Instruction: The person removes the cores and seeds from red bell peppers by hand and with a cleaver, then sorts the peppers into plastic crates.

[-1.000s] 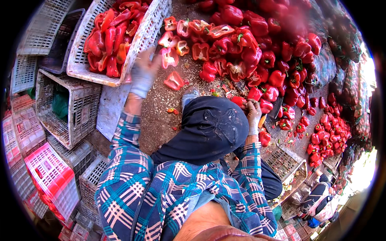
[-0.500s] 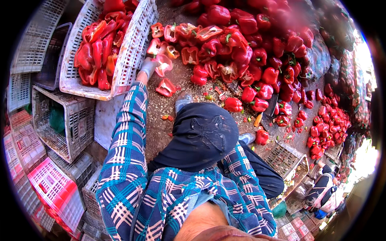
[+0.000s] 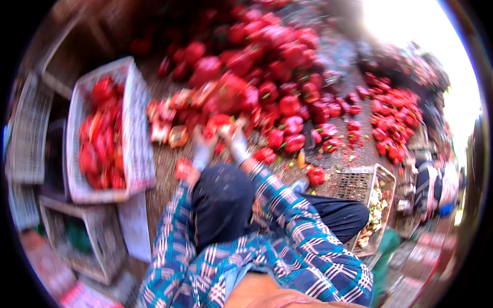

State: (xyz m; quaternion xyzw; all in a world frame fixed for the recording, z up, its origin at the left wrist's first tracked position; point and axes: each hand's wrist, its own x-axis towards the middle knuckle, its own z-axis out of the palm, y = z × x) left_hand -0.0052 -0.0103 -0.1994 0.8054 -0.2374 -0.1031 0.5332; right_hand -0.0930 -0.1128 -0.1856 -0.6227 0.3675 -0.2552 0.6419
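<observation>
Both my hands are side by side in front of my knee, at the near edge of a heap of red bell peppers (image 3: 267,92). My left hand (image 3: 203,148), in a pale glove, and my right hand (image 3: 238,146), likewise gloved, close on a cut red bell pepper (image 3: 219,122) between them. Motion blurs the fingers, so the exact grip is unclear. To the left of the hands lie opened pepper halves (image 3: 160,131), seeds and pale insides showing. Beside my left wrist is a loose red pepper piece (image 3: 183,168).
A white crate (image 3: 139,128) of cut peppers stands at the left, near an empty crate (image 3: 102,241) on its side. A tilted crate (image 3: 354,184) with pale trimmings is at the right. Small peppers (image 3: 395,118) and a person (image 3: 436,185) appear farther right.
My left hand has moved right from the white crate's edge to the pepper heap. My right hand, previously hidden, now shows beside it with a cut pepper between them. The view has turned.
</observation>
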